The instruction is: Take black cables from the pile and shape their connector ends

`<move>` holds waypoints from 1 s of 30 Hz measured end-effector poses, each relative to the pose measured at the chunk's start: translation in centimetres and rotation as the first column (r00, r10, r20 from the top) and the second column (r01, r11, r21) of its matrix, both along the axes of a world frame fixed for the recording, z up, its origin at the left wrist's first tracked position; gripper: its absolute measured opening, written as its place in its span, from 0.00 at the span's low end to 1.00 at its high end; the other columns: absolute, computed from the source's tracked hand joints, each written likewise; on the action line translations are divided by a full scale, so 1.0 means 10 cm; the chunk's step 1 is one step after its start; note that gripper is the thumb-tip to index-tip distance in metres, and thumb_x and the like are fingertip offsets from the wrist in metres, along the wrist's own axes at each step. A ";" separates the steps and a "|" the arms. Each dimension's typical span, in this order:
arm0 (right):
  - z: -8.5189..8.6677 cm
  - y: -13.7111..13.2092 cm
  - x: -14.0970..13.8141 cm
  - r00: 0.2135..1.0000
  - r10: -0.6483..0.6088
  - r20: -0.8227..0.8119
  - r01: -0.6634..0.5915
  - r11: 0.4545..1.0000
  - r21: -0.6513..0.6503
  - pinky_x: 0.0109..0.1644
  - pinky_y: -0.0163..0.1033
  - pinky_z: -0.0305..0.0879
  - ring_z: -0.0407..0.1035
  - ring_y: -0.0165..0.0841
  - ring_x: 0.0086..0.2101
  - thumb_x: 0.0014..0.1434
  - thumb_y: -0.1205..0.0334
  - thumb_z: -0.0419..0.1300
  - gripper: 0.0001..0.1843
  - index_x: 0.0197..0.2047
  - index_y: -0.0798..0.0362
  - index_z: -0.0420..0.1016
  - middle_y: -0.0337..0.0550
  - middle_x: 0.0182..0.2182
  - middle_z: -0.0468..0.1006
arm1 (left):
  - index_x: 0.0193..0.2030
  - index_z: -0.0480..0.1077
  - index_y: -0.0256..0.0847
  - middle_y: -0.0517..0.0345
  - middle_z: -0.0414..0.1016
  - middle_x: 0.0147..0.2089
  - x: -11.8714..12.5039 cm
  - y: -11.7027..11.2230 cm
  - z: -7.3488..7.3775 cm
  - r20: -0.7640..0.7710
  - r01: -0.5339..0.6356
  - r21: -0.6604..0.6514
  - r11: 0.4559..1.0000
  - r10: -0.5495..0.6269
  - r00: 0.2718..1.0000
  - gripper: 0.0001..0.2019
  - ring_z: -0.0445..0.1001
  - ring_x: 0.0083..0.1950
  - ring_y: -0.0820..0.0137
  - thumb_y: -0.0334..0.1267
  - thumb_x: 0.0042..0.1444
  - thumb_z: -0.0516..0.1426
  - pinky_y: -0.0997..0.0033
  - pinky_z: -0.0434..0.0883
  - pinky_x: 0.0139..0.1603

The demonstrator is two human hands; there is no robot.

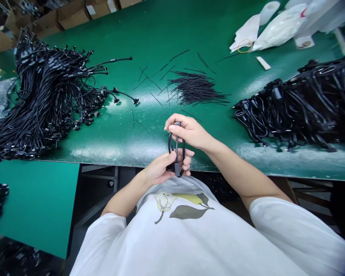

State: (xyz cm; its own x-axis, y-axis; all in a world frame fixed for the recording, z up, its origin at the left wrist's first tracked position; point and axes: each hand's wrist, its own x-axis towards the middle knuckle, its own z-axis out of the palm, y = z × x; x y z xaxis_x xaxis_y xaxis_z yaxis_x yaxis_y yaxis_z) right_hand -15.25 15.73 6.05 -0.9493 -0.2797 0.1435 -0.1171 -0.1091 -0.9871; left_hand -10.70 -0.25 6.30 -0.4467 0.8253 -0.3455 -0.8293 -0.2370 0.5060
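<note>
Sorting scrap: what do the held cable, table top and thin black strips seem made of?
Cable: black, matte rubbery plastic jacket, bending in a smooth loop. Table top: green mat, likely rubber or vinyl, with glossy glare. Thin black strips: probably plastic-coated wire ties; uncertain.

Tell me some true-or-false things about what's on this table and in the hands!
1. The left hand and the right hand both hold one looped black cable. True.
2. The table is red. False: the table is green.
3. A heap of thin black ties lies on the table beyond the hands. True.
4. Cables are piled on one side only. False: there is a left cable pile and a right cable pile.
</note>
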 end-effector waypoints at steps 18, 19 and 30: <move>0.19 0.23 0.37 0.523 0.631 -0.573 0.261 0.522 0.812 0.55 0.51 0.58 0.66 0.42 0.51 0.68 0.51 0.50 0.24 0.62 0.55 0.62 0.52 0.51 0.72 | 0.29 0.67 0.37 0.60 0.64 0.24 -0.24 -0.24 0.05 -0.225 0.409 -0.237 0.881 -0.459 0.859 0.16 0.61 0.26 0.75 0.48 0.51 0.62 0.71 0.61 0.28; 0.16 0.23 0.40 0.511 0.681 -0.525 0.258 0.461 0.849 0.50 0.49 0.61 0.68 0.41 0.46 0.68 0.48 0.51 0.26 0.61 0.58 0.62 0.52 0.46 0.74 | 0.30 0.67 0.37 0.60 0.64 0.25 -0.24 -0.23 0.04 -0.255 0.455 -0.244 0.856 -0.510 0.822 0.16 0.61 0.26 0.74 0.49 0.52 0.62 0.71 0.61 0.28; -0.07 0.28 0.48 0.404 0.741 -0.537 0.511 0.304 0.804 0.28 0.41 0.39 0.55 0.30 0.22 0.68 0.69 0.45 0.16 0.28 0.53 0.62 0.38 0.21 0.64 | 0.30 0.69 0.42 0.57 0.70 0.29 -0.25 -0.24 0.01 -0.643 0.073 -0.560 0.825 -0.488 0.590 0.09 0.68 0.33 0.66 0.44 0.53 0.62 0.70 0.63 0.39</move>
